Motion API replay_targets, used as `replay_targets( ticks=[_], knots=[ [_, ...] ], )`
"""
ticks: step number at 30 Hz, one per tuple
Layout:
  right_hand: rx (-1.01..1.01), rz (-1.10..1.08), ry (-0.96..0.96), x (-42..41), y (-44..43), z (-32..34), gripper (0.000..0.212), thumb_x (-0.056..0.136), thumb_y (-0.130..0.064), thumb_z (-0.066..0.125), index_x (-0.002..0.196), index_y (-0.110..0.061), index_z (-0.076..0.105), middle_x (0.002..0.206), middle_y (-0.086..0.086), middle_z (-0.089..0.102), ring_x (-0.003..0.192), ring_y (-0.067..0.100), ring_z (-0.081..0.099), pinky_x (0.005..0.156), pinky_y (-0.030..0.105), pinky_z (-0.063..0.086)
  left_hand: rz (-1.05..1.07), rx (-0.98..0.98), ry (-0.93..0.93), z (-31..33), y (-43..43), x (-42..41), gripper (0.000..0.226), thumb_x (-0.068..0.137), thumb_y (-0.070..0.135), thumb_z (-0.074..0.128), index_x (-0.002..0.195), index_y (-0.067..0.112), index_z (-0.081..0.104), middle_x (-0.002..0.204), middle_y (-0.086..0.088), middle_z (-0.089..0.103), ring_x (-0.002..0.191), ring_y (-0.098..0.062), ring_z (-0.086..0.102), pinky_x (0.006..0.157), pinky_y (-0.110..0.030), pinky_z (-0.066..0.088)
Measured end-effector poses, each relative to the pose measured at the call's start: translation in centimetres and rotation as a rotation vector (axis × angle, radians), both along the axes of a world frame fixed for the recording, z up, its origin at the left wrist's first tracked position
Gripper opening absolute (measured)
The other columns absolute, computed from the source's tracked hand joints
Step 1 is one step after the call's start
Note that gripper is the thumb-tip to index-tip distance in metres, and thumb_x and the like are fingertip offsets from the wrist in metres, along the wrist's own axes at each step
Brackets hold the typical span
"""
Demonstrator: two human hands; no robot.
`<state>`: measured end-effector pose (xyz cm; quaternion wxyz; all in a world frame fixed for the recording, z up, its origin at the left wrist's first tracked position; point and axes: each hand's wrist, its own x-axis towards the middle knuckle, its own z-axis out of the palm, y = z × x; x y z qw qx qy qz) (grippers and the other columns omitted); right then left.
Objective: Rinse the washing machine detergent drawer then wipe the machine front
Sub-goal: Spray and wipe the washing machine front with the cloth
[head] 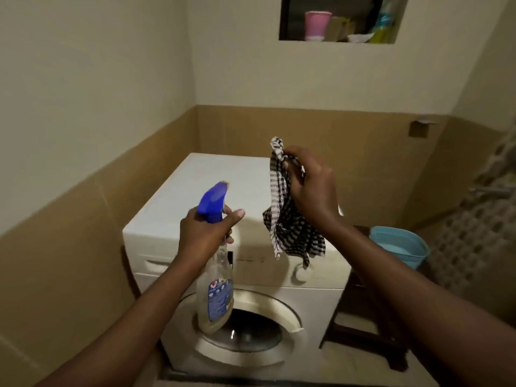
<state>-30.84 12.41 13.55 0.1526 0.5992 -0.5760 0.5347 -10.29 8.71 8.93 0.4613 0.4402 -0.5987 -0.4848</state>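
Left hand (205, 236) gripped a spray bottle (216, 277) by its neck, blue trigger head up. Right hand (312, 188) clutched a black-and-white checked cloth (287, 233), hanging loose. Both were held above the white front-load washing machine (315, 308); detergent drawer (155, 265) sat closed, upper left.

Dim cream-over-tan walls (97, 79), cluttered wall niche (337, 20), dark wooden stool (368, 317).
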Motion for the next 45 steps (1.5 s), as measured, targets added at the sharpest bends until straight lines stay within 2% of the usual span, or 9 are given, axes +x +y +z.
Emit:
replay_targets(
  ticks=[12, 17, 21, 26, 34, 38, 40, 43, 45],
  knots=[
    [0.269, -0.354, -0.078, -15.9, 19.3, 10.7, 0.056, 0.086, 0.010, 0.050, 0.132, -0.022, 0.058, 0.118, 0.010, 0.065, 0.107, 0.028, 0.055, 0.084, 0.031, 0.043, -0.229, -0.018, -0.080, 14.0, 10.5, -16.6, 0.031, 0.076, 0.029, 0.083, 0.095, 0.012, 0.065, 0.072, -0.011, 0.067, 0.059, -0.022, 0.067, 0.068, -0.035, 0.058],
    [0.282, -0.476, -0.129, -21.1, 24.7, 13.0, 0.067, 0.083, 0.013, 0.048, 0.137, -0.027, 0.052, 0.125, 0.008, 0.061, 0.114, 0.027, 0.053, 0.094, 0.042, 0.047, -0.318, -0.044, -0.081, 14.5, 13.4, -23.5, 0.032, 0.074, 0.024, 0.085, 0.097, 0.012, 0.065, 0.077, -0.011, 0.068, 0.062, -0.022, 0.067, 0.066, -0.032, 0.055],
    [0.301, -0.547, -0.169, -24.2, 26.1, 13.5, 0.070, 0.086, 0.012, 0.050, 0.145, -0.025, 0.043, 0.134, 0.011, 0.056, 0.120, 0.026, 0.051, 0.101, 0.041, 0.045, -0.366, 0.006, -0.065, 13.9, 13.9, -28.3, 0.031, 0.072, 0.025, 0.086, 0.094, 0.015, 0.065, 0.081, -0.014, 0.069, 0.067, -0.026, 0.067, 0.075, -0.041, 0.058],
    [0.380, -0.639, -0.248, -27.5, 25.3, 12.7, 0.067, 0.090, 0.009, 0.051, 0.149, -0.019, 0.036, 0.141, 0.010, 0.051, 0.126, 0.023, 0.048, 0.111, 0.042, 0.038, -0.470, 0.118, -0.005, 12.1, 12.7, -33.7, 0.035, 0.074, 0.019, 0.085, 0.100, 0.014, 0.063, 0.085, -0.012, 0.065, 0.069, -0.021, 0.061, 0.071, -0.036, 0.055],
    [0.488, -0.737, -0.358, -33.8, 20.1, 11.7, 0.049, 0.085, 0.010, 0.050, 0.129, -0.010, 0.053, 0.129, 0.011, 0.055, 0.119, 0.027, 0.051, 0.103, 0.045, 0.044, -0.480, 0.238, 0.025, 8.1, 6.0, -41.5, 0.033, 0.070, 0.023, 0.087, 0.093, 0.024, 0.063, 0.083, -0.008, 0.064, 0.073, -0.023, 0.061, 0.076, -0.042, 0.056],
    [0.518, -0.733, -0.395, -37.4, 17.0, 9.1, 0.045, 0.083, 0.010, 0.049, 0.122, -0.013, 0.052, 0.122, 0.008, 0.055, 0.111, 0.025, 0.052, 0.096, 0.047, 0.048, -0.450, 0.201, 0.027, 5.1, 3.9, -45.0, 0.034, 0.074, 0.017, 0.084, 0.100, 0.020, 0.061, 0.081, 0.003, 0.057, 0.073, -0.015, 0.054, 0.068, -0.030, 0.050],
    [0.538, -0.736, -0.418, -39.5, 15.7, 7.2, 0.042, 0.083, 0.010, 0.049, 0.118, -0.013, 0.052, 0.116, 0.008, 0.056, 0.105, 0.024, 0.053, 0.091, 0.046, 0.050, -0.438, 0.182, 0.019, 3.4, 3.1, -46.6, 0.040, 0.075, 0.017, 0.084, 0.107, 0.022, 0.060, 0.087, 0.007, 0.058, 0.077, -0.013, 0.054, 0.073, -0.031, 0.051],
    [0.554, -0.715, -0.445, -42.9, 13.9, 4.2, 0.031, 0.085, 0.009, 0.049, 0.107, -0.012, 0.055, 0.101, 0.003, 0.058, 0.089, 0.017, 0.055, 0.077, 0.031, 0.049, -0.418, 0.189, 0.001, 0.9, 1.2, -49.4, 0.046, 0.076, 0.017, 0.083, 0.114, 0.024, 0.058, 0.094, 0.009, 0.060, 0.083, -0.011, 0.058, 0.077, -0.031, 0.052],
    [0.553, -0.695, -0.475, -45.4, 12.6, 2.2, 0.023, 0.087, 0.007, 0.048, 0.102, -0.009, 0.056, 0.091, 0.001, 0.056, 0.074, 0.008, 0.049, 0.061, 0.014, 0.036, -0.387, 0.209, 0.002, -0.2, 0.2, -51.2, 0.046, 0.077, 0.017, 0.082, 0.114, 0.025, 0.057, 0.092, 0.008, 0.060, 0.079, -0.010, 0.057, 0.071, -0.028, 0.052]
  ],
)
